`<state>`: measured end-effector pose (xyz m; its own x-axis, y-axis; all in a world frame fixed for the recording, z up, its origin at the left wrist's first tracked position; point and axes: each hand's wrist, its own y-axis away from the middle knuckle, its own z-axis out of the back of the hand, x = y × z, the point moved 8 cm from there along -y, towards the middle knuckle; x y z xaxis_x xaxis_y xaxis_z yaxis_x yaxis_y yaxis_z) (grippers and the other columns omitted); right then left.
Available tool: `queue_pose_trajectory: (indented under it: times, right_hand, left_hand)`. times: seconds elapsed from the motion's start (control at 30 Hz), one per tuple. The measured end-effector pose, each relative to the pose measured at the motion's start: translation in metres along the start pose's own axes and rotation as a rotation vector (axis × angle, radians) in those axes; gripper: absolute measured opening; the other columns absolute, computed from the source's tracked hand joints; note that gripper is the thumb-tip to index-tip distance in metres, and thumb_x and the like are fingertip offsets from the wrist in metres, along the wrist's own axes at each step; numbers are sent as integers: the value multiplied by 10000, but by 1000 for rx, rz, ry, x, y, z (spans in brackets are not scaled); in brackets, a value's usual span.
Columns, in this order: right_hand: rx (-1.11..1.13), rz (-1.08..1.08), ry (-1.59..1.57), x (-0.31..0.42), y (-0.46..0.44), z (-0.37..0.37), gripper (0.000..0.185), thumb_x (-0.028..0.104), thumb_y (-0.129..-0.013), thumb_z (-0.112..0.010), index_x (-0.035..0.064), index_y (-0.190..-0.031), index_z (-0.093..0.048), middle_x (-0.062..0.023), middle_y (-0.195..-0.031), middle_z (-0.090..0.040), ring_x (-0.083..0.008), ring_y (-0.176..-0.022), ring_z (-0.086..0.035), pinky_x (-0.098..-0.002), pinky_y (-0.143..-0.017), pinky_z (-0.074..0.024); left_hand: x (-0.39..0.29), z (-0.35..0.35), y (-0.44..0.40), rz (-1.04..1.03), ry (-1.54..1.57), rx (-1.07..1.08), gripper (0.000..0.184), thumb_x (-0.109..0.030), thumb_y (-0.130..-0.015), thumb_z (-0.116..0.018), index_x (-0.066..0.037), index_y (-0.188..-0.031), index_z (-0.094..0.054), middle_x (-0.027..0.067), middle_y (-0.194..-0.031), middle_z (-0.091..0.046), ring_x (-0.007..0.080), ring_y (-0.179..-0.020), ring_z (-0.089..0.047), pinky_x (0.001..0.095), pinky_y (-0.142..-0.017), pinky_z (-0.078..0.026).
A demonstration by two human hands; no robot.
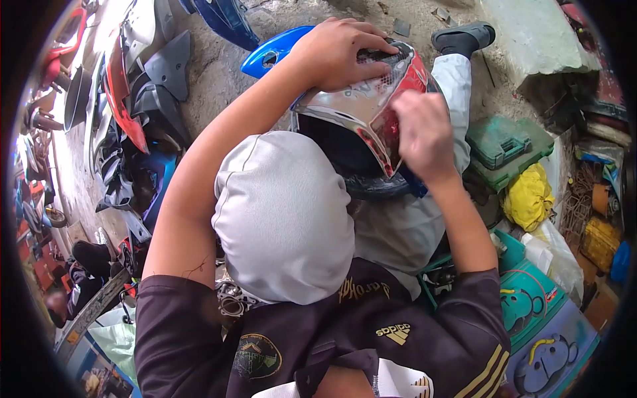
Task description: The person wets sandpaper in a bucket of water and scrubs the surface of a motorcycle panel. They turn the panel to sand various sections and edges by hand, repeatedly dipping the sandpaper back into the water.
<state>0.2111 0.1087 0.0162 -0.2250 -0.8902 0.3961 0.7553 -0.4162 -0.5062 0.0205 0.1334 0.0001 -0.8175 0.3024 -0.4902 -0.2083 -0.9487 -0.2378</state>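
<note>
A scuffed silver, red and black shell that looks like a motorcycle helmet [352, 99] rests by my legs, its dark opening toward me. My left hand [342, 53] grips its top from the left, fingers spread over the black part. Against its red right side is my right hand [424, 136], closed and slightly blurred. A thin light tip shows below those fingers; what it belongs to I cannot make out. My raised knee in grey trousers [285, 212] stands between my arms. A glossy blue panel [275, 53] shows behind the helmet.
Motorcycle body panels [119, 93] pile up on the left. To the right are a green tool case [504, 146], a yellow bag [529, 196] and a teal box [531, 292]. A concrete block [531, 40] stands at upper right, near my shoe [464, 38].
</note>
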Motion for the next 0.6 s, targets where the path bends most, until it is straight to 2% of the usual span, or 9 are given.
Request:
queue_pose_trajectory:
  times: [0.1,0.23,0.37,0.47,0.53,0.6]
  right_hand:
    - [85,127,-72,55,8,-10,241,-3,-851,-709,7,-1090,-740,-143,-1145,-731,-372,-1000,-663,-465,-900,-566]
    - [-30,-24,85,-8,-12,7,214,29,-855,-746,19,-1069,-746,-117,-1127,-727,-321,-976,-657,-417,-897,-577]
    - [128,205,-53,62,9,-12,202,68,-895,-734,21,-1092,-729,-115,-1135,-730,-324,-983,-657,-439,-884,-568]
    - [54,156,37,32,0,-2,206,48,-896,-721,17,-1099,-731,-120,-1135,-730,-326,-980,-663,-436,-894,-568]
    - [-37,-38,33,-5,-4,5,271,10,-881,-710,11,-1151,-740,-139,-1150,-730,-346,-989,-667,-448,-913,-567]
    - [-3,110,10,24,8,-3,283,13,-874,-730,17,-1156,-751,-144,-1146,-729,-349,-983,-668,-445,-906,-573]
  left_hand:
    - [0,1,3,-33,-23,-44,426,-417,-969,-772,-228,-1349,-814,144,-1479,-710,375,-1363,-656,491,-1196,-494]
    - [0,0,3,-24,2,-28,427,-412,-961,-780,-225,-1343,-817,143,-1472,-715,375,-1362,-656,495,-1193,-497]
    - [0,1,6,-32,-14,-46,427,-409,-959,-779,-225,-1341,-817,144,-1469,-717,377,-1359,-658,493,-1195,-496]
    - [-1,2,1,-18,-13,-34,428,-411,-959,-777,-222,-1340,-818,145,-1469,-717,380,-1354,-660,490,-1197,-492]
    - [1,0,2,-2,2,-27,430,-413,-959,-775,-221,-1341,-818,144,-1472,-716,381,-1353,-660,490,-1199,-488]
    - [2,-1,1,-11,12,-26,432,-416,-959,-773,-221,-1342,-818,142,-1476,-715,382,-1354,-660,490,-1201,-485]
